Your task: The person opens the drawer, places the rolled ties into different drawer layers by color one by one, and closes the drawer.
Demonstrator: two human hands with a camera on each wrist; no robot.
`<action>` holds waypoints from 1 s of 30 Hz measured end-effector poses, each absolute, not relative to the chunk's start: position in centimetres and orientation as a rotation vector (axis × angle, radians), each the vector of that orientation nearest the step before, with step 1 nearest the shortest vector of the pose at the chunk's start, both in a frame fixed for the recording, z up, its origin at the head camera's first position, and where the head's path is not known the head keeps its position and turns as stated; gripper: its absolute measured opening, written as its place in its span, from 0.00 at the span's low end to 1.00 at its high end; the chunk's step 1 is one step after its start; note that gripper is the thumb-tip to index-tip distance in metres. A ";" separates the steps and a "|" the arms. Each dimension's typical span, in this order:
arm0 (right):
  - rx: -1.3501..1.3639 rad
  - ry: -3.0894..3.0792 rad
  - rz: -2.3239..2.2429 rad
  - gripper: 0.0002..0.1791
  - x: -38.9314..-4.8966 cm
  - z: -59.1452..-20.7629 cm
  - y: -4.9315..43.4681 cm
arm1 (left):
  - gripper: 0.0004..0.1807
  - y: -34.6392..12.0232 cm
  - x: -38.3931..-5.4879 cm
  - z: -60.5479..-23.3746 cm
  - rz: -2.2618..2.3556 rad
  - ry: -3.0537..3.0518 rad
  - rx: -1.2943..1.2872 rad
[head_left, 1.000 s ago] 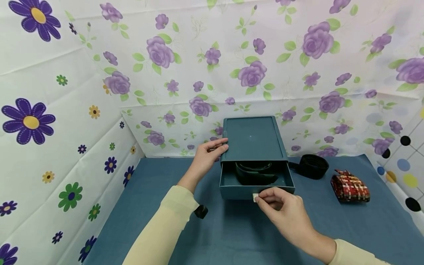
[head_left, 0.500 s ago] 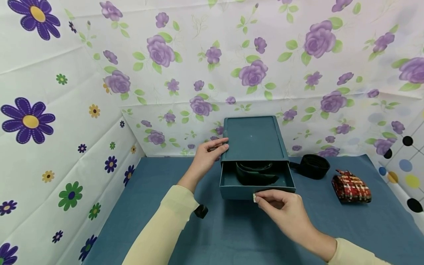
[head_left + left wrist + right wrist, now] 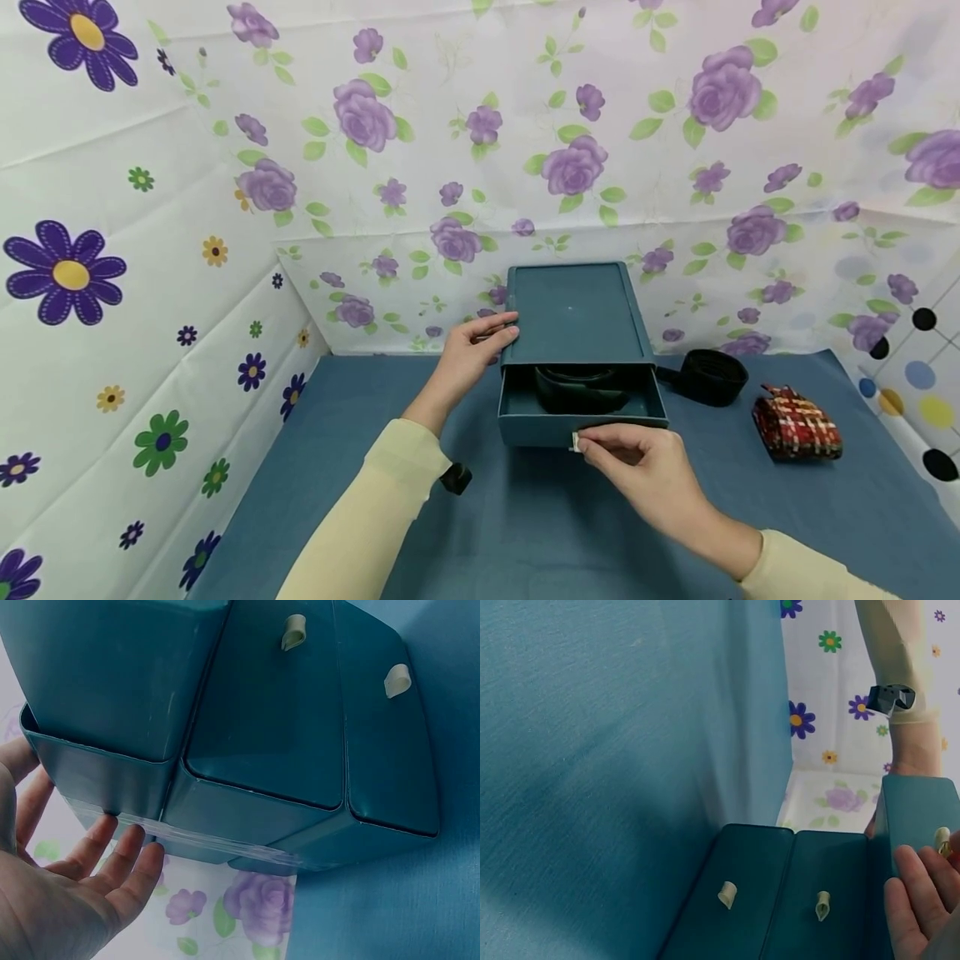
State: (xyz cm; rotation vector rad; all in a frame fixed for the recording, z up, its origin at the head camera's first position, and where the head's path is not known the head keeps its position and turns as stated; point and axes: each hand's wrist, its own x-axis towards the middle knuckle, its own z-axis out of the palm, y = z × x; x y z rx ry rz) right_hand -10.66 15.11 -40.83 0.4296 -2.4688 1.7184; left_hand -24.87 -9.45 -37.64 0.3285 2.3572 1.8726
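Observation:
A teal drawer cabinet (image 3: pixel 573 312) stands against the back wall, its top drawer (image 3: pixel 536 431) pulled partway out. Inside lies a dark coiled strap that looks like a belt (image 3: pixel 573 396), partly hidden under the cabinet top. My right hand (image 3: pixel 652 471) pinches the small pale pull tab (image 3: pixel 575 442) on the drawer front between thumb and fingers. My left hand (image 3: pixel 472 354) rests against the cabinet's left side with extended fingers (image 3: pixel 124 866). Two lower drawers show in the right wrist view, each with a pale tab (image 3: pixel 727 894), both closed.
Right of the cabinet lie a rolled black belt (image 3: pixel 708 377) and a rolled red-checked woven piece (image 3: pixel 797 423). Blue cloth (image 3: pixel 360 417) covers the table. Flowered sheets (image 3: pixel 420 167) hang at the back and left. A small black device (image 3: pixel 455 478) shows by my left wrist.
The top drawer has slid slightly inward, with my right hand moving along on its tab, and a little less of the coil shows. My left hand stays in place.

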 end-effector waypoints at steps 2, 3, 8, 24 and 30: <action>0.449 -2.470 1.710 0.10 -10.8 -40.9 15.2 | 0.20 -9.5 -24.9 -37.6 1.876 2.360 0.330; 0.455 -2.469 1.711 0.10 -10.9 -40.9 15.2 | 0.19 -9.5 -24.9 -37.6 1.876 2.362 0.332; 0.476 -2.475 1.683 0.11 -11.2 -40.8 15.3 | 0.19 -9.5 -24.9 -37.5 1.871 2.368 0.339; 0.426 -2.500 1.657 0.11 -11.5 -40.4 15.1 | 0.21 -9.5 -24.8 -37.5 1.871 2.346 0.330; 0.403 -2.499 1.673 0.08 -11.1 -38.6 14.7 | 0.21 -9.5 -24.8 -37.5 1.867 2.352 0.328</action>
